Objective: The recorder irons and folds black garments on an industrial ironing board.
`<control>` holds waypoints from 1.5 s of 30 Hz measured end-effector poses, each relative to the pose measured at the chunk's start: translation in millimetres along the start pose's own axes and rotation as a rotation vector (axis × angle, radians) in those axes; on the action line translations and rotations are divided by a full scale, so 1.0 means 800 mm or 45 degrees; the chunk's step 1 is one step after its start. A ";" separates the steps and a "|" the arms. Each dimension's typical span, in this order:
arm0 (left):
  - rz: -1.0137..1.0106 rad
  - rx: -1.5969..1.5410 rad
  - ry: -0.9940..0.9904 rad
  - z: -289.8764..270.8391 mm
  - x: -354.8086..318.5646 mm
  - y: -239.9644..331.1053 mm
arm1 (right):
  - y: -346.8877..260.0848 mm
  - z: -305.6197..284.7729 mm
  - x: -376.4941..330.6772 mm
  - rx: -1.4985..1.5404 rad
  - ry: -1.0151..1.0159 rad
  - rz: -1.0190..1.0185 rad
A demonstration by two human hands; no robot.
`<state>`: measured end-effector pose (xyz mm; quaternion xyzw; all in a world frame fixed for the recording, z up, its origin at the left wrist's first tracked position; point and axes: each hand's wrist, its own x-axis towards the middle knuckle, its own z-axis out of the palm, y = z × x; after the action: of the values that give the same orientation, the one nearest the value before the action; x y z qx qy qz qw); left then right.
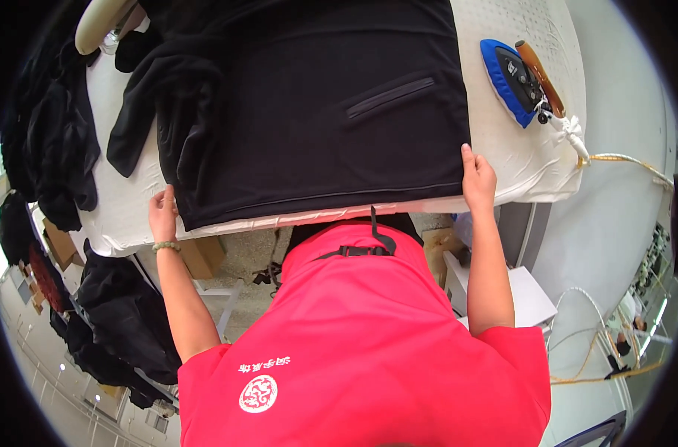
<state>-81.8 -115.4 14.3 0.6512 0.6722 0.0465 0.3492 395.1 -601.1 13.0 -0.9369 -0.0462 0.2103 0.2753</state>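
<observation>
A black jacket [294, 112] lies spread over the white-covered ironing table [521, 167], its hem toward me and a slanted zipped pocket [389, 97] facing up. My right hand [480, 179] is closed on the garment's right edge near the hem corner, thumb on top. At the left end of the hem, my left hand [164, 216], with a beaded bracelet at the wrist, pinches the jacket's edge; its fingertips are partly hidden. A sleeve [134, 123] lies bent on the left side. The jacket's upper part runs out of the picture.
An iron [514, 82] with a blue sole cover and brown handle rests at the table's right; its cloth-wrapped cord [570, 134] trails off the edge. More black garments [52, 141] lie on the far left, others [123, 313] hang below. A cardboard box [203, 257] stands underneath.
</observation>
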 end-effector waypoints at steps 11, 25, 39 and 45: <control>0.233 0.127 -0.228 0.000 -0.018 0.060 | -0.016 -0.018 0.050 -0.257 -0.229 0.101; 0.500 0.086 0.586 0.074 0.133 0.104 | -0.101 0.010 0.150 -0.473 0.474 -0.530; 0.193 -0.005 0.129 0.004 0.049 0.125 | -0.100 -0.014 0.139 -0.353 0.341 -0.435; 0.420 0.432 0.453 0.055 0.045 0.061 | -0.068 0.020 0.130 -0.498 0.472 -0.427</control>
<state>-14.2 -92.7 -8.4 0.7823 0.6062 0.1030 0.0997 484.7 -526.6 -8.5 -0.9738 -0.1887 -0.0254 0.1244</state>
